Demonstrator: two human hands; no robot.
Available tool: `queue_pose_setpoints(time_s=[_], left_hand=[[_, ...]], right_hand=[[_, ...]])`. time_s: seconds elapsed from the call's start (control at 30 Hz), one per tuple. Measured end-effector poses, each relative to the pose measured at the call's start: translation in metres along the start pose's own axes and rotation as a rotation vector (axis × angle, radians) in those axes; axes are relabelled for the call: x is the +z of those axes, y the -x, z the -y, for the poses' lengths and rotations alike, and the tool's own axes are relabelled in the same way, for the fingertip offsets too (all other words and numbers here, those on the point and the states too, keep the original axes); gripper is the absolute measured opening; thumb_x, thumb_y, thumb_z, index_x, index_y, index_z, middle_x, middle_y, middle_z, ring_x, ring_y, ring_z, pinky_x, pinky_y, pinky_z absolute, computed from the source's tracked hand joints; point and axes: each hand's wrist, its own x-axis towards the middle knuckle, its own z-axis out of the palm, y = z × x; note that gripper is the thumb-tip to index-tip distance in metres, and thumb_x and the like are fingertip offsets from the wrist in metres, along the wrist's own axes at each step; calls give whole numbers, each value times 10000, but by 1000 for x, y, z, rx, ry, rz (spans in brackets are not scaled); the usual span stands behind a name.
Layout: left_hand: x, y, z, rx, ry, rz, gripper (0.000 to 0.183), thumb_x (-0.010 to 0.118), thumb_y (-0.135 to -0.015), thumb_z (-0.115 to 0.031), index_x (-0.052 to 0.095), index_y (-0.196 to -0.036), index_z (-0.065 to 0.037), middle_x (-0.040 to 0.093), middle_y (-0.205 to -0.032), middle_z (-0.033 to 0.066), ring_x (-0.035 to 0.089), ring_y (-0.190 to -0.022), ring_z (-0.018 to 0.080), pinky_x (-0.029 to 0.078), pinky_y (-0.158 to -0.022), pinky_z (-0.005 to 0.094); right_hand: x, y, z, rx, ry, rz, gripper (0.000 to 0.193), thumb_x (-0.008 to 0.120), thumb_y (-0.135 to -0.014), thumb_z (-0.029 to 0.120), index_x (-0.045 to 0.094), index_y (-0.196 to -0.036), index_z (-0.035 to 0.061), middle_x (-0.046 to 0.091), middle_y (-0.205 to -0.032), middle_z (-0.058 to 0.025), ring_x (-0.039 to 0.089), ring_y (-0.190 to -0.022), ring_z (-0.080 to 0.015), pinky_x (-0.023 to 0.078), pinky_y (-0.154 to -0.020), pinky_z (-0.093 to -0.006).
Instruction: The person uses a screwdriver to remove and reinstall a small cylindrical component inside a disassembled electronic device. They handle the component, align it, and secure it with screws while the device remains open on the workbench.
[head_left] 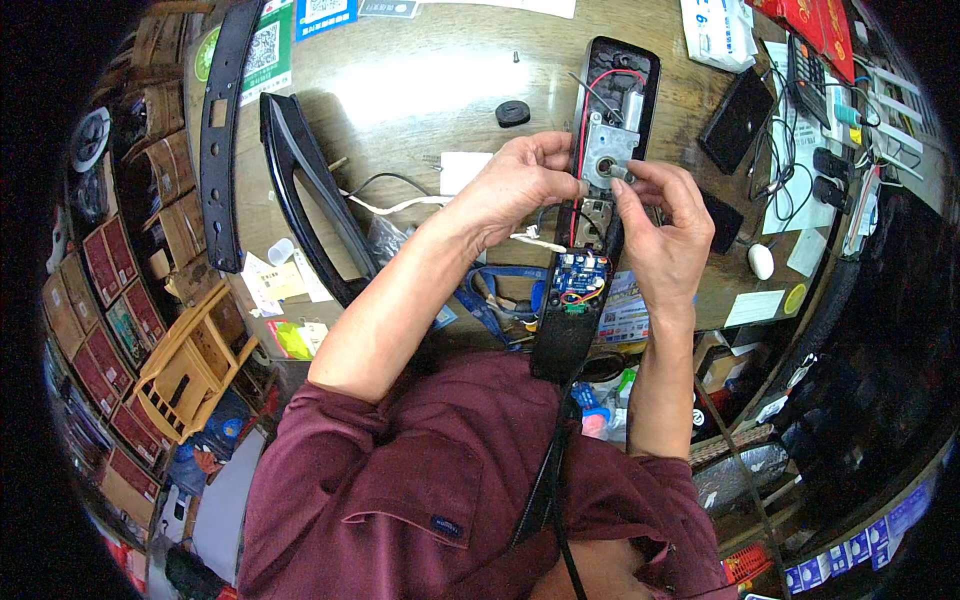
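Observation:
A long black door lock housing (648,75), its inside facing up, lies on the wooden table in front of me. In it sit a metal gearbox plate (612,140) with a round hole, a silvery motor (632,110) and, at the near end, a blue circuit board (583,272) with coloured wires. My left hand (520,185) is closed at the housing's left edge, thumb and fingertips against it beside the plate. From the right, my right hand (662,215) pinches at the plate's lower right corner, next to the hole. Whatever lies between its fingertips is too small to name.
A black curved handle frame (290,180) and a black strip with holes (220,150) lie to the left. Beyond my left hand are a small black oval part (513,113) and a screw (516,57). Tangled cables (785,150) and a white egg-shaped object (761,262) lie right.

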Motion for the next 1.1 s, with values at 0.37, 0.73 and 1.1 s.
queue_pose_setpoints(time_s=[0.37,0.73,1.1], left_hand=[[1,3,1,14,32,-23,460,621,-846,80,597,-1298,1,719,-1129,50,673,-956,104,530,-864,246],[0,2,4,36,24,4,470,610,-858,88,587,-1322,12,714,-1172,74,662,-1015,110,520,-907,257],[0,2,4,36,29,11,475,612,-866,89,581,-1335,19,710,-1194,79,661,-1019,99,522,-906,250]], right_hand=[[8,-5,0,-163,112,2,244,793,-785,-35,717,-1015,-10,683,-975,-99,671,-779,-158,544,-691,-274],[7,-2,2,-50,66,-3,253,780,-763,-31,681,-995,0,668,-943,-123,671,-757,-215,550,-680,-327],[16,1,-7,-175,124,-65,220,790,-753,-28,667,-931,10,670,-924,-121,671,-769,-248,549,-676,-336]])
